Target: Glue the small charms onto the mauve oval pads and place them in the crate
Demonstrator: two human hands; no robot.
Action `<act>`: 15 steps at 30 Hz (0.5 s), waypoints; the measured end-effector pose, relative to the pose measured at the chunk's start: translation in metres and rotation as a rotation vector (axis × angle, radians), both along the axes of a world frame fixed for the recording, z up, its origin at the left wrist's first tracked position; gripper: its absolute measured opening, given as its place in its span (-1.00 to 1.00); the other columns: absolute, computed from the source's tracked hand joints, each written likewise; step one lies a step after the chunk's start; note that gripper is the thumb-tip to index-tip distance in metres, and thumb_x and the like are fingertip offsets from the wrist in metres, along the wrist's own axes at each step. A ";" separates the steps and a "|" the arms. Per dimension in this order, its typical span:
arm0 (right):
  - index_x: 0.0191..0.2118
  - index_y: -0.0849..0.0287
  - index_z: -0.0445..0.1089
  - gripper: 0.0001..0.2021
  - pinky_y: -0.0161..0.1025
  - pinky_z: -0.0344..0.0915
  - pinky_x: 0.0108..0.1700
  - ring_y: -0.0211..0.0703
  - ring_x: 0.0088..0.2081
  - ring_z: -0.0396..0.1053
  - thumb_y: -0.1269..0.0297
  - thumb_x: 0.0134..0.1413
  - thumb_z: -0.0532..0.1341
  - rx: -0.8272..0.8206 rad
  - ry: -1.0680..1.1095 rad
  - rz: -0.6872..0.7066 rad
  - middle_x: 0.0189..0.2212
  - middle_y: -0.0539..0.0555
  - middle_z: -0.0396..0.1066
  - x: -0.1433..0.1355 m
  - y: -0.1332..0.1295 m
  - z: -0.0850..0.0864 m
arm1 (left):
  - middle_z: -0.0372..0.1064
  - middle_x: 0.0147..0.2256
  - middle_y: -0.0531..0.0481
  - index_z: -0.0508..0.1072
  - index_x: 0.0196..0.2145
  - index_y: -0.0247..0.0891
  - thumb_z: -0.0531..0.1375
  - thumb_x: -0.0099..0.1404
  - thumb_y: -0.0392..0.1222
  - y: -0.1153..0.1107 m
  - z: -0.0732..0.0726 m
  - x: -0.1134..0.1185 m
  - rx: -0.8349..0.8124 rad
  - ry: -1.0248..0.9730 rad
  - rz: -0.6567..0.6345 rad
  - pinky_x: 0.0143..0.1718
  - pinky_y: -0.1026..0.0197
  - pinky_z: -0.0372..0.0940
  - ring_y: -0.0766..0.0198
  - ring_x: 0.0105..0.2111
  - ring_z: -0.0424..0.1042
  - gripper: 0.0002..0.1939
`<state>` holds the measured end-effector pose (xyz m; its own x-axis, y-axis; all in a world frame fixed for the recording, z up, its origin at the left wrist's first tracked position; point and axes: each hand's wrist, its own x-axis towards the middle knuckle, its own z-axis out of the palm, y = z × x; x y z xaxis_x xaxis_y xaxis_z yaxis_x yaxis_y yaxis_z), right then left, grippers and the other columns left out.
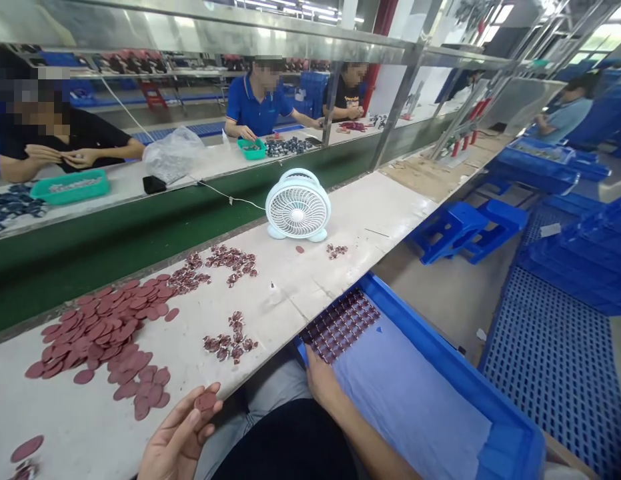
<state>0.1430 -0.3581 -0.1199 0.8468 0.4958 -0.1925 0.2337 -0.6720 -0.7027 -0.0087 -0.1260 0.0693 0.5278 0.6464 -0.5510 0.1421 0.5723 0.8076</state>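
Observation:
My left hand (177, 433) pinches a reddish-brown round disc (206, 401) between thumb and fingers, above the front edge of the white table. My right hand (321, 377) reaches to the near left side of a blue tray (440, 353), beside rows of small dark red parts (343, 323) standing in it. Its fingertips are mostly hidden, so whether they grip anything does not show. On the table lies a large heap of similar discs (100, 327). A small cluster of shiny brown-and-metal pieces (231, 339) sits right of them, with more such pieces (235, 260) farther back.
A light blue fan (297, 207) stands on the table (290, 280), its cable running to the left. Blue stools (450, 230) and a perforated blue platform (555, 353) are to the right. Across a green strip (115, 227), several people work beside green baskets (73, 187).

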 end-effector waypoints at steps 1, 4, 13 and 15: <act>0.26 0.11 0.32 -0.55 0.14 0.44 0.16 0.05 0.14 0.42 0.12 0.35 0.26 -0.007 -0.004 0.007 0.23 0.19 0.35 0.001 0.002 -0.001 | 0.66 -0.05 -0.09 0.69 -0.20 -0.13 0.59 -0.17 -0.14 -0.001 -0.001 0.000 0.001 0.000 0.001 -0.46 0.30 0.52 0.04 -0.27 0.67 -0.50; 0.24 0.13 0.34 -0.57 0.11 0.46 0.12 0.03 0.11 0.44 0.12 0.35 0.26 -0.029 -0.006 0.023 0.20 0.18 0.38 0.003 0.008 -0.004 | 0.66 -0.04 -0.11 0.69 -0.17 -0.16 0.58 -0.13 -0.14 0.000 -0.001 0.001 -0.004 -0.017 0.007 -0.46 0.33 0.52 0.07 -0.27 0.66 -0.51; 0.26 0.14 0.32 -0.55 0.13 0.45 0.13 0.04 0.12 0.44 0.13 0.34 0.27 -0.093 0.018 0.066 0.21 0.19 0.37 0.010 0.017 -0.007 | 0.67 -0.06 -0.01 0.70 -0.23 -0.12 0.62 -0.22 -0.18 0.019 0.006 0.007 -0.111 0.035 0.017 -0.44 0.32 0.54 0.10 -0.27 0.65 -0.49; 0.26 0.14 0.32 -0.55 0.14 0.45 0.14 0.04 0.12 0.44 0.13 0.35 0.27 -0.096 0.027 0.070 0.20 0.19 0.38 0.012 0.018 -0.005 | 0.68 -0.07 0.01 0.70 -0.23 -0.12 0.62 -0.24 -0.19 0.021 0.006 0.009 -0.117 0.042 0.019 -0.44 0.32 0.54 0.09 -0.27 0.66 -0.48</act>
<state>0.1552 -0.3399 -0.1250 0.8048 0.5316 -0.2642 0.2644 -0.7195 -0.6422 0.0007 -0.1054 0.0753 0.4913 0.5860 -0.6445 0.1623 0.6653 0.7287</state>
